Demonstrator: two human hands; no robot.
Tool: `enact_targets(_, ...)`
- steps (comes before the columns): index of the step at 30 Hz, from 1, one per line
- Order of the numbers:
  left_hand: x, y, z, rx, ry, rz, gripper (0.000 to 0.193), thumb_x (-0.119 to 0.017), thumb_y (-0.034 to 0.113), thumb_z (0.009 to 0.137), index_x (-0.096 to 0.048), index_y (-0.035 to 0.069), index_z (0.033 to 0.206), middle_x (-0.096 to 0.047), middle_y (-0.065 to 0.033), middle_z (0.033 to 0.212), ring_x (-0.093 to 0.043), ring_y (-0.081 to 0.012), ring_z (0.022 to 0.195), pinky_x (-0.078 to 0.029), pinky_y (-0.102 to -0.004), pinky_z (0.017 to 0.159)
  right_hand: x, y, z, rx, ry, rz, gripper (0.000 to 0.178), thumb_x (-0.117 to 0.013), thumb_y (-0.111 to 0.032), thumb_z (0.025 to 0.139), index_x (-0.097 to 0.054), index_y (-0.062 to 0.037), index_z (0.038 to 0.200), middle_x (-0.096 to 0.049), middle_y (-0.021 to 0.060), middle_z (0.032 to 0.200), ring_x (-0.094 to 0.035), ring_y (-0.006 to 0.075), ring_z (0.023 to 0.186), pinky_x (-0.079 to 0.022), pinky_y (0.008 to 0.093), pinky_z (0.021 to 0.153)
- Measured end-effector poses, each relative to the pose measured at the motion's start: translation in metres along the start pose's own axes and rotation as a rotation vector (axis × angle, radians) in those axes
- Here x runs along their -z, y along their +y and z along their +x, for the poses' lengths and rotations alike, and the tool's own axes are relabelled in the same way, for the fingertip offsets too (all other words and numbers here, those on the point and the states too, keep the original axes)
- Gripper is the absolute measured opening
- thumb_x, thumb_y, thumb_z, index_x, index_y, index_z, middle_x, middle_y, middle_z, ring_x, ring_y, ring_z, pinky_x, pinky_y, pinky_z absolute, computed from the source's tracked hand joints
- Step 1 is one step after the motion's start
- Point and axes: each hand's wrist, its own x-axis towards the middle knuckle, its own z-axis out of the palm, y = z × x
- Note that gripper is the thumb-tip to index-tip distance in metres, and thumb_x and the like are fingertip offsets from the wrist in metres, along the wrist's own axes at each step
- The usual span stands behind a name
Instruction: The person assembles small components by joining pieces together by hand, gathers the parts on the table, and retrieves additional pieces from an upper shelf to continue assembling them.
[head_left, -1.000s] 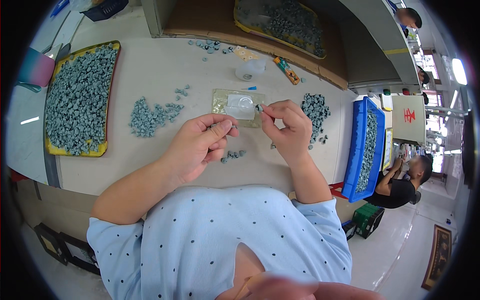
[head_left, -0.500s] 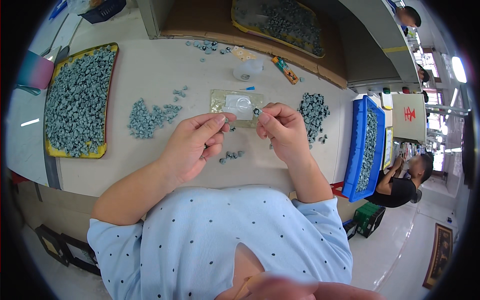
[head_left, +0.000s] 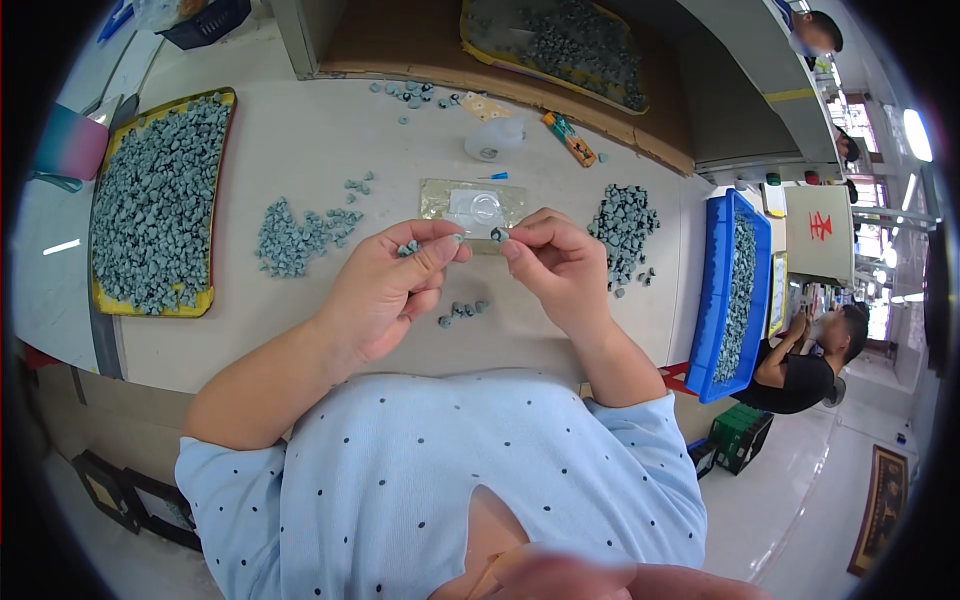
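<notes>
My left hand (head_left: 385,290) is closed, with small grey-green pieces (head_left: 408,248) tucked against its fingers and a bit of another showing at the thumb and index tips. Facing it, my right hand (head_left: 562,262) pinches one small grey-green piece with a dark spot (head_left: 498,235) between thumb and forefinger. A narrow gap separates the two hands' fingertips. Just beyond them lies a yellowish translucent pad (head_left: 432,200) with a clear round dish (head_left: 486,207) on it. Several similar pieces (head_left: 462,311) lie on the table between my forearms.
Loose piles of pieces lie left (head_left: 290,240) and right (head_left: 627,235). A full yellow tray (head_left: 200,302) stands far left, a blue bin (head_left: 708,300) at the right. Beyond the pad are a blue needle tip (head_left: 494,176), a small translucent bottle (head_left: 490,140) and an orange-green packet (head_left: 570,140).
My right hand has shifted slightly left and down with its piece, nearer my left fingertips. Pieces in my left hand now show above its index finger, where before they showed by the lower fingers.
</notes>
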Motion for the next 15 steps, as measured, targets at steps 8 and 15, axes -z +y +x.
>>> enact_targets(8,-0.003,-0.005,0.002,0.007,-0.045,-0.012,0.016,-0.057,0.019,0.094,-0.053,0.005,0.099,-0.054,-0.0026,0.086,-0.034,-0.004,0.056,-0.026,-0.0189,0.045,-0.001,0.001,0.0,0.473,0.029,-0.486,0.017,-0.07,0.01,0.071,-0.064,0.0033,0.085,-0.062,0.0105,0.083,-0.06,0.0167,0.068,-0.047,0.023,0.057)
enact_targets(15,-0.01,-0.004,-0.002,0.071,-0.058,0.023,0.019,-0.048,0.024,0.098,-0.048,0.008,0.09,-0.043,0.002,0.075,-0.031,-0.0043,0.056,-0.024,-0.0196,0.044,-0.005,0.006,0.003,0.786,0.024,-0.628,0.023,-0.073,0.011,0.064,-0.065,0.0034,0.084,-0.059,0.0086,0.078,-0.058,0.0179,0.063,-0.046,0.0268,0.052)
